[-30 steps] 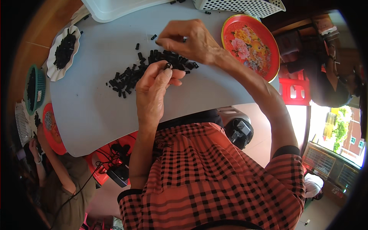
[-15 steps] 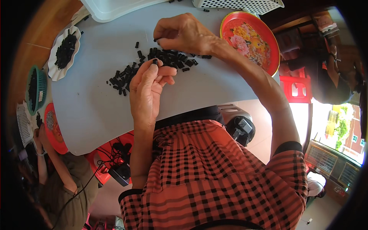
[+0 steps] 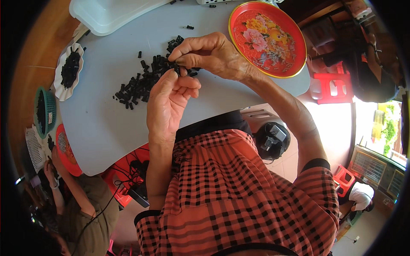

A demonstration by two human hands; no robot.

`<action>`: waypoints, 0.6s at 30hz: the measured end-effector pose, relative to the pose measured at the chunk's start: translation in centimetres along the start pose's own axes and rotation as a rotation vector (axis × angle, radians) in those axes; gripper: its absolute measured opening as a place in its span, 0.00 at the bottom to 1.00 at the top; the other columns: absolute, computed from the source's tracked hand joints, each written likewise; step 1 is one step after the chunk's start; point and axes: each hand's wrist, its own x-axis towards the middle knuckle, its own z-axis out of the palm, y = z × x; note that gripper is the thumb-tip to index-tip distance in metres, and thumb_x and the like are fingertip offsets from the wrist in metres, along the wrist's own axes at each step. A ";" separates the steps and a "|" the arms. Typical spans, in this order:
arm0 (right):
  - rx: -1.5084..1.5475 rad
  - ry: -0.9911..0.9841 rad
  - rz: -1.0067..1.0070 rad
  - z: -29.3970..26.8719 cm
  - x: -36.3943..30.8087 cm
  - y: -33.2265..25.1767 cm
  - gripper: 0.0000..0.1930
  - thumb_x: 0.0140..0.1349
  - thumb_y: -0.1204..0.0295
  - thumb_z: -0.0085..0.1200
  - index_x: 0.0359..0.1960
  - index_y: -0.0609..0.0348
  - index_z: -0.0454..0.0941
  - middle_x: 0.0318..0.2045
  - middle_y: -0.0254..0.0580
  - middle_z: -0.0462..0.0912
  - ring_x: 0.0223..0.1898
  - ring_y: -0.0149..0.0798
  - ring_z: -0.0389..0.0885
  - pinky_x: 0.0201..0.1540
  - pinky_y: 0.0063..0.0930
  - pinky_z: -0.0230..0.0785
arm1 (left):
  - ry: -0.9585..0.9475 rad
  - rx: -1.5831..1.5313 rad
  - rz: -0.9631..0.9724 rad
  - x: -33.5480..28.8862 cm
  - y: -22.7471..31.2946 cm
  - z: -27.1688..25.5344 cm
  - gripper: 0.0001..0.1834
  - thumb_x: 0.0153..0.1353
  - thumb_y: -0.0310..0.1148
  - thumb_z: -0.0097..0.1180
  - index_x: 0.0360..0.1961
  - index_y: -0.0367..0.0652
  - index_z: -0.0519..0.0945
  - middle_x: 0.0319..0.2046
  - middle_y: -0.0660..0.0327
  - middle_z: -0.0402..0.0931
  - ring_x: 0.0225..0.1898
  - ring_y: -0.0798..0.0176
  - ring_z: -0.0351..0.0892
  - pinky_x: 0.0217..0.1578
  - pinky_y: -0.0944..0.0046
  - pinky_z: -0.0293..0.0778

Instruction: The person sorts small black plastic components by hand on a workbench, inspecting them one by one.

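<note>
My left hand (image 3: 166, 106) is closed, with a small black cylindrical piece (image 3: 177, 69) pinched between thumb and forefinger. Above it, my right hand (image 3: 211, 55) reaches over from the right, its thumb and fingertips pressed together at that same piece. Whatever else sits in the right fingertips is too small and covered to make out. Just beyond both hands lies a loose pile of black plastic pieces (image 3: 133, 88) on the pale grey table (image 3: 98, 132). To the right of the pile rests a round red floral tray (image 3: 234, 36) holding many tiny silvery parts (image 3: 273, 62).
A white tray (image 3: 96, 26) stands at the far left. Along the left edge are a wavy white dish (image 3: 62, 94) of black pieces, a green basket (image 3: 50, 112) and a red tray (image 3: 70, 164). Another person's arm (image 3: 77, 185) works there. Cables (image 3: 132, 170) hang below the table.
My right hand has come down toward me and met the left hand's fingertips; before, the two were apart. The left hand keeps its black piece. The whole view has shifted slightly.
</note>
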 end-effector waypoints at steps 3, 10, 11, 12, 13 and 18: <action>0.119 0.019 -0.051 -0.1 -0.3 0.7 0.06 0.61 0.79 0.54 0.39 0.66 0.80 0.32 0.39 0.82 0.32 0.29 0.80 0.40 0.22 0.75 | -0.010 -0.019 -0.021 0.1 0.1 0.1 0.14 0.70 0.35 0.41 0.39 0.32 0.71 0.29 0.49 0.79 0.31 0.61 0.76 0.36 0.65 0.72; 0.008 0.095 -0.083 -0.1 -0.9 0.9 0.04 0.60 0.78 0.56 0.34 0.67 0.81 0.27 0.38 0.82 0.31 0.27 0.80 0.37 0.21 0.75 | 0.087 0.287 0.063 -0.2 -0.1 0.9 0.16 0.69 0.37 0.44 0.39 0.31 0.74 0.27 0.52 0.80 0.29 0.63 0.77 0.34 0.67 0.72; -0.022 0.100 -0.100 -0.1 -0.9 0.9 0.04 0.60 0.78 0.56 0.34 0.66 0.81 0.27 0.38 0.82 0.31 0.27 0.81 0.37 0.21 0.75 | 0.089 0.289 0.062 -0.2 -0.1 1.0 0.16 0.69 0.37 0.44 0.39 0.31 0.74 0.27 0.52 0.80 0.29 0.63 0.77 0.34 0.67 0.72; -0.052 0.106 -0.118 -0.1 -0.9 1.0 0.04 0.60 0.78 0.57 0.34 0.66 0.81 0.27 0.37 0.83 0.31 0.27 0.81 0.37 0.21 0.75 | 0.102 0.388 0.099 -0.2 -0.1 1.2 0.16 0.69 0.37 0.44 0.40 0.31 0.75 0.27 0.52 0.80 0.28 0.64 0.77 0.33 0.67 0.72; -0.051 0.107 -0.118 -0.2 -0.9 1.1 0.04 0.60 0.78 0.57 0.34 0.66 0.81 0.27 0.37 0.83 0.31 0.27 0.81 0.37 0.21 0.75 | 0.114 0.487 0.136 -0.1 0.0 1.3 0.17 0.69 0.37 0.45 0.41 0.31 0.76 0.27 0.52 0.80 0.27 0.65 0.76 0.32 0.68 0.71; -0.398 0.071 -0.303 -0.8 -1.2 1.3 0.02 0.57 0.80 0.58 0.32 0.64 0.80 0.31 0.36 0.82 0.34 0.28 0.80 0.40 0.21 0.74 | 0.173 0.950 0.210 -0.1 0.5 2.0 0.17 0.68 0.36 0.45 0.42 0.30 0.77 0.26 0.53 0.79 0.25 0.67 0.75 0.31 0.68 0.72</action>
